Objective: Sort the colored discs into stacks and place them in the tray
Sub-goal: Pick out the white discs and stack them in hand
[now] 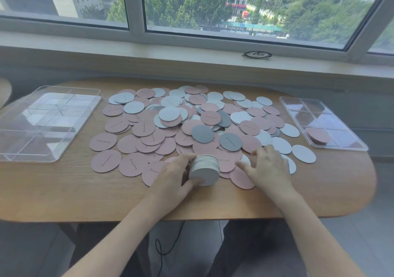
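While the left hand (173,175) grips a stack of white discs (205,170) on edge near the table's (85,191) front, fingers curled round it, the right hand (269,165) lies just beside it, fingers spread flat on the loose discs (191,123). That pink, white and grey pile covers the table's middle. One clear tray (345,142) at the right holds a short pink stack (319,136) in its near-left compartment; another clear divided tray (45,123) sits far left.
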`<state>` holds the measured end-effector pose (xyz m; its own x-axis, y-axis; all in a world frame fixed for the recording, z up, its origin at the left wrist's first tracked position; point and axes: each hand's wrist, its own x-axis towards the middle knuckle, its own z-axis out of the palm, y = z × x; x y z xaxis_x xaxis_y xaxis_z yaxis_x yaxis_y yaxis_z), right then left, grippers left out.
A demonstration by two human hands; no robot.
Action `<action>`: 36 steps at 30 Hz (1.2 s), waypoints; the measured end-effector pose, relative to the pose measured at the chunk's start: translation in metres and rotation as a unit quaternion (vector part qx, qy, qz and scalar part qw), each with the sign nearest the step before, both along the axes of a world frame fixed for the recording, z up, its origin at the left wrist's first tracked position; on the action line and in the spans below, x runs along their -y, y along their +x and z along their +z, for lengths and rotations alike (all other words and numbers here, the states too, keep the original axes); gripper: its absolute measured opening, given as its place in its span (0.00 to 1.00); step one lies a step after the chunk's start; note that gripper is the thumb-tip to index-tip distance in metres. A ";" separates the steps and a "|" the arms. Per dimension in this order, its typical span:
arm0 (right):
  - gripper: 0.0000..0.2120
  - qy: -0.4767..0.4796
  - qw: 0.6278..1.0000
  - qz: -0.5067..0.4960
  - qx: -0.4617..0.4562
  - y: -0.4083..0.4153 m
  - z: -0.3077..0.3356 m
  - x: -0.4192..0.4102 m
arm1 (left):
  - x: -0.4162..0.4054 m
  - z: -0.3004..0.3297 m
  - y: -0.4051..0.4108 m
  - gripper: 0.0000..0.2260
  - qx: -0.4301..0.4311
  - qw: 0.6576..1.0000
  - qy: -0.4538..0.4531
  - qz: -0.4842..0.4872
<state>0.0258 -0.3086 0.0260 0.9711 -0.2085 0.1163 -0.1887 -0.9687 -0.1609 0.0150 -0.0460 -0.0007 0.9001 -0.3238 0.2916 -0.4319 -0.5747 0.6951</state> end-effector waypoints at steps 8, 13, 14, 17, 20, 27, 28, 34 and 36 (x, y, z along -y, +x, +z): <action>0.26 0.125 0.992 0.005 -0.030 0.009 0.005 -0.006 | 0.000 0.000 0.000 0.19 -0.004 1.000 0.008 0.006; 0.22 0.303 0.952 0.002 0.034 0.002 0.003 -0.006 | -0.001 -0.001 0.001 0.20 -0.008 1.000 0.007 0.007; 0.21 0.327 0.943 0.005 0.060 0.000 0.003 -0.006 | -0.001 -0.002 0.001 0.20 -0.010 1.000 0.007 0.007; 0.21 0.348 0.923 0.029 0.161 -0.003 0.006 -0.002 | -0.001 -0.003 0.002 0.20 -0.011 1.000 0.006 0.006; 0.20 0.244 0.932 0.090 0.253 -0.006 0.008 0.009 | 0.000 -0.002 0.002 0.20 -0.012 1.000 0.000 0.007; 0.11 0.021 0.966 0.215 0.140 -0.004 -0.006 0.029 | -0.001 -0.002 0.002 0.20 -0.007 1.000 0.002 0.005; 0.09 0.045 0.971 0.213 0.095 -0.007 -0.007 0.028 | -0.001 -0.002 0.002 0.20 -0.007 1.000 0.002 0.005; 0.07 0.119 0.974 0.187 0.051 -0.011 -0.001 0.026 | -0.001 -0.002 0.001 0.21 -0.007 1.000 0.001 0.007; 0.07 0.123 0.976 0.174 0.044 -0.010 -0.001 0.026 | -0.001 -0.001 0.000 0.21 -0.005 1.000 0.000 0.006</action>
<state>0.0154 -0.3350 0.0252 0.9766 0.0999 0.1906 0.1697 -0.9021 -0.3967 0.0155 -0.0452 -0.0022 0.9067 -0.3133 0.2824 -0.4181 -0.5791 0.6999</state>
